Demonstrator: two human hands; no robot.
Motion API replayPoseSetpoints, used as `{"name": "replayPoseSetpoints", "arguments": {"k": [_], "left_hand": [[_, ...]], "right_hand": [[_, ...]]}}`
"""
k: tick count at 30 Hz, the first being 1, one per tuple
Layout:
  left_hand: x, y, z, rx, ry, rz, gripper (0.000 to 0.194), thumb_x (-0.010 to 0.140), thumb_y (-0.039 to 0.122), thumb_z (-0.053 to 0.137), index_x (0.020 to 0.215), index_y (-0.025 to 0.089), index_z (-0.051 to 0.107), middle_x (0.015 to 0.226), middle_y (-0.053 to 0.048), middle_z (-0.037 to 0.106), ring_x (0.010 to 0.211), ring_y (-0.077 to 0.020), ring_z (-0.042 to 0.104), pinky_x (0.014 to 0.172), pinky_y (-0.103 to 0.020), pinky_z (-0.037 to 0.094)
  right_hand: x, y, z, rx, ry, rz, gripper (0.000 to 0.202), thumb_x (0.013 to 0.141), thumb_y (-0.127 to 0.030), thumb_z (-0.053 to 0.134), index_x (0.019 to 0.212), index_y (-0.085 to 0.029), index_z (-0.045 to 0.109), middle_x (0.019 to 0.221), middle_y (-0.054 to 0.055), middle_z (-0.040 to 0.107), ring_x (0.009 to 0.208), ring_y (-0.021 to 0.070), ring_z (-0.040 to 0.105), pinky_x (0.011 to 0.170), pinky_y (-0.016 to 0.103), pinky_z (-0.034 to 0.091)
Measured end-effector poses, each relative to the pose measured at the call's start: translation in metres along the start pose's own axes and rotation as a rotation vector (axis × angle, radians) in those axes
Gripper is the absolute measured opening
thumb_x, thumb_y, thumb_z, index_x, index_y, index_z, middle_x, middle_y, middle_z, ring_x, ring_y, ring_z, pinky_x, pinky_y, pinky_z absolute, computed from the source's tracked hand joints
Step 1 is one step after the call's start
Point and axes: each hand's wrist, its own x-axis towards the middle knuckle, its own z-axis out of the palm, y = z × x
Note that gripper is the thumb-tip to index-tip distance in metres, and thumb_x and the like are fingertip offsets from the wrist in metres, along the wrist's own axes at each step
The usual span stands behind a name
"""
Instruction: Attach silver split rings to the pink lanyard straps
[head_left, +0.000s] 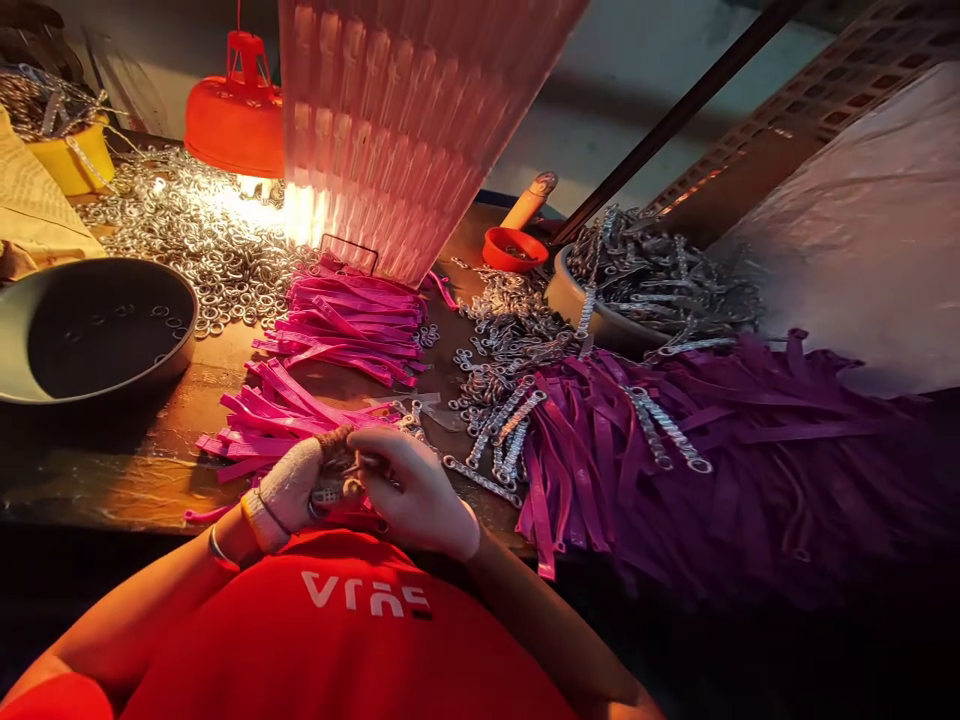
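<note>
My left hand (289, 493), in a knitted glove with brownish fingertips, is closed close against my body. Beside it my right hand (416, 492), which looks thinly gloved, has its fingers bent inward to meet the left ones. A small piece between them is mostly hidden; a bit of metal shows, but its kind is unclear. Just beyond the hands lies a bunch of pink straps (281, 410), with a second pink bundle (352, 315) behind. Braided metal links with ring ends (517, 430) lie to the right of my right hand.
Loose metal rings (217, 250) are heaped under a red lamp (232, 125). A dark bowl (187, 345) stands left. On the right are purple straps (720, 460), a tub of metal links (600, 325) and a small red bowl (514, 262). A ribbed translucent panel (405, 120) leans mid-table.
</note>
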Motion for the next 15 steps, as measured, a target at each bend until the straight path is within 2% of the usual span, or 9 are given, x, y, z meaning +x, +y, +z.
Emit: {"name": "replayPoseSetpoints", "arguments": {"k": [3, 6, 8, 11, 13, 15], "left_hand": [[-0.004, 0.006, -0.002, -0.008, -0.02, -0.057, 0.039, 0.085, 0.053, 0.06, 0.08, 0.014, 0.063, 0.065, -0.004, 0.058, 0.047, -0.0088, 0.044, 0.038, -0.018, 0.026], [-0.013, 0.014, 0.001, 0.222, -0.032, -0.004, 0.037, 0.084, 0.049, 0.067, 0.074, 0.015, 0.057, 0.056, 0.002, 0.05, 0.045, -0.006, 0.038, 0.04, -0.017, 0.025], [-0.016, 0.018, 0.004, 0.359, -0.036, 0.054, 0.035, 0.084, 0.045, 0.068, 0.072, 0.015, 0.053, 0.056, 0.004, 0.048, 0.047, -0.006, 0.039, 0.043, -0.016, 0.028], [-0.013, 0.017, 0.007, 0.305, 0.022, 0.067, 0.03, 0.085, 0.041, 0.065, 0.074, 0.017, 0.051, 0.057, 0.005, 0.046, 0.046, -0.0058, 0.038, 0.042, -0.016, 0.028], [-0.006, 0.014, 0.006, 0.192, 0.047, -0.003, 0.032, 0.087, 0.042, 0.061, 0.072, 0.018, 0.046, 0.053, 0.007, 0.041, 0.042, -0.0052, 0.033, 0.039, -0.016, 0.023], [0.003, 0.011, 0.005, 0.106, 0.032, -0.075, 0.037, 0.087, 0.044, 0.061, 0.068, 0.019, 0.041, 0.051, 0.007, 0.037, 0.039, -0.0046, 0.028, 0.037, -0.016, 0.018]], "right_hand": [[0.001, -0.003, -0.007, 0.11, 0.027, 0.184, 0.038, 0.083, -0.015, 0.049, 0.118, -0.021, 0.062, 0.099, 0.003, 0.072, 0.082, 0.0144, 0.065, 0.075, 0.027, 0.052], [0.001, -0.002, -0.009, 0.111, -0.018, 0.278, 0.035, 0.083, -0.016, 0.049, 0.115, -0.02, 0.062, 0.093, 0.001, 0.072, 0.078, 0.0142, 0.065, 0.076, 0.026, 0.051], [0.0, 0.0, -0.005, 0.083, -0.023, 0.28, 0.036, 0.084, -0.015, 0.048, 0.117, -0.02, 0.061, 0.094, 0.002, 0.072, 0.08, 0.0146, 0.064, 0.079, 0.027, 0.05], [0.001, 0.003, 0.005, -0.086, -0.027, 0.233, 0.031, 0.087, -0.015, 0.044, 0.112, -0.018, 0.063, 0.096, 0.005, 0.071, 0.087, 0.017, 0.063, 0.08, 0.027, 0.047], [0.003, 0.003, 0.013, -0.294, -0.03, 0.228, 0.022, 0.088, -0.016, 0.044, 0.093, -0.017, 0.066, 0.085, 0.006, 0.069, 0.08, 0.0182, 0.061, 0.073, 0.028, 0.043], [0.005, 0.003, 0.017, -0.476, -0.021, 0.235, 0.021, 0.088, -0.019, 0.045, 0.076, -0.018, 0.063, 0.072, 0.006, 0.066, 0.069, 0.018, 0.057, 0.066, 0.028, 0.037]]}}
